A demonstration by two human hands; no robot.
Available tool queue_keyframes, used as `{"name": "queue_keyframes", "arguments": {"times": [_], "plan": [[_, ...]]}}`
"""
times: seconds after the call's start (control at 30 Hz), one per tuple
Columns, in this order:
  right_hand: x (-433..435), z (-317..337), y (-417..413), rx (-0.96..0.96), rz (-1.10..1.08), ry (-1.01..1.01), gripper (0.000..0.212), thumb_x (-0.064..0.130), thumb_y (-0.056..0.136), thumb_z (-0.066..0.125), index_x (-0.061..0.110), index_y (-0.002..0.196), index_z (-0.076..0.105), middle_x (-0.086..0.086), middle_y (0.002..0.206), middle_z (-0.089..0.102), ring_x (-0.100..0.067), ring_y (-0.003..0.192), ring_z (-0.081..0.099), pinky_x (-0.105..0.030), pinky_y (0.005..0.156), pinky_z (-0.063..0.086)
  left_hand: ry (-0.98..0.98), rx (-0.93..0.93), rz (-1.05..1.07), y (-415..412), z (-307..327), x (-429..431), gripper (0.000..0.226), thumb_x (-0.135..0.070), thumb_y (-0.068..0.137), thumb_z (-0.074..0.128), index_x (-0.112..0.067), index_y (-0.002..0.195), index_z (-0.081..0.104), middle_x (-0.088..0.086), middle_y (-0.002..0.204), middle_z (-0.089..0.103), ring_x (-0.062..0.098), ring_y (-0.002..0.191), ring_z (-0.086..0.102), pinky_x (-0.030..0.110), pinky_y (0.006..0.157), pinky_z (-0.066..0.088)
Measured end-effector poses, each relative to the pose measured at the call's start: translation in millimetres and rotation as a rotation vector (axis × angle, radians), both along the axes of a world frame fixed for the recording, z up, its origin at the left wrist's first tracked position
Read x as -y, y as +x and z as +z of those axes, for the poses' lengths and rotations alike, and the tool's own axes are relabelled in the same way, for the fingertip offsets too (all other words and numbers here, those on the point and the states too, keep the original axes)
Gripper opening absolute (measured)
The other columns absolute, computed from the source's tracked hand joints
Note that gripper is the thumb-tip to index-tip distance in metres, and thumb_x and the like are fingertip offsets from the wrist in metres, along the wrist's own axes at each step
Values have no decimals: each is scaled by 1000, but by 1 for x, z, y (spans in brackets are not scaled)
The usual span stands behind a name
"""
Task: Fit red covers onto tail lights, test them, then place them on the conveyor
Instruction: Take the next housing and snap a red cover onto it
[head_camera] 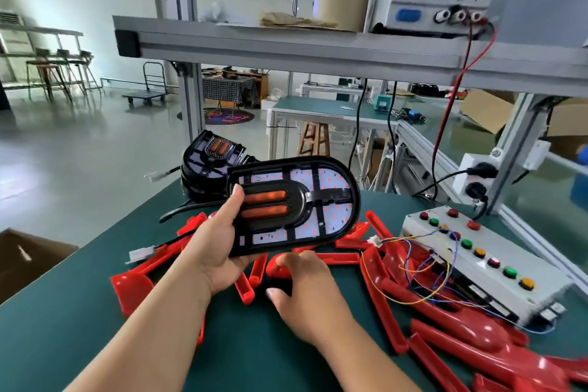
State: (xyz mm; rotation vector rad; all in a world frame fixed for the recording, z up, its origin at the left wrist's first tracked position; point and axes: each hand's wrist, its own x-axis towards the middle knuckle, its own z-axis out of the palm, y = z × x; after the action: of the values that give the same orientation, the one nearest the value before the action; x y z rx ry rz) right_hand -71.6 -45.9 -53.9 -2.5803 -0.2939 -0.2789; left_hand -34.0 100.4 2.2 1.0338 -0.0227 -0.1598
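The right hand (305, 283) curled over a cover (273, 268) on the counter (79, 328) while the left hand (216, 245) gripped the bare light (318, 200) just above, where a one-edge hold could let it tip and misseat the cover.

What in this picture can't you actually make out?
Head view.
Back of the tail light: hidden by its front and the left hand.
Most of the red cover: under the right hand's grip.
Dial labels on the power supply: blurred, too small.
The heap of red covers, lower right: blurred, cut by the frame edge.
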Motion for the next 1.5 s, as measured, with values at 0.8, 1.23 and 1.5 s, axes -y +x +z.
{"name": "queue_keyframes", "arguments": {"times": [0.8,1.23,1.5], "plan": [[22,42,-30,309,138,56,19,40,91,59,23,89,67,5,82,61,-16,88,42,-28,84,35,78,20,33,2,2,0,53,-61,95,40,-20,98,74,4,100,76,16,83,74,35,72,51],[40,71,-44,243,296,440,7,18,88,62,21,89,68,12,80,67,0,78,60,-13,75,44,106,46,105,6,-2,1,53,-58,94,44,-18,124,62,4,104,76,20,91,74,33,71,56],[66,91,-36,149,24,1811,10,16,92,55,13,83,60,-5,69,70,-14,60,67,-24,51,54,191,21,34,5,-10,14,47,-56,94,49,-21,122,64,4,105,75,22,93,73,37,79,57]]}}
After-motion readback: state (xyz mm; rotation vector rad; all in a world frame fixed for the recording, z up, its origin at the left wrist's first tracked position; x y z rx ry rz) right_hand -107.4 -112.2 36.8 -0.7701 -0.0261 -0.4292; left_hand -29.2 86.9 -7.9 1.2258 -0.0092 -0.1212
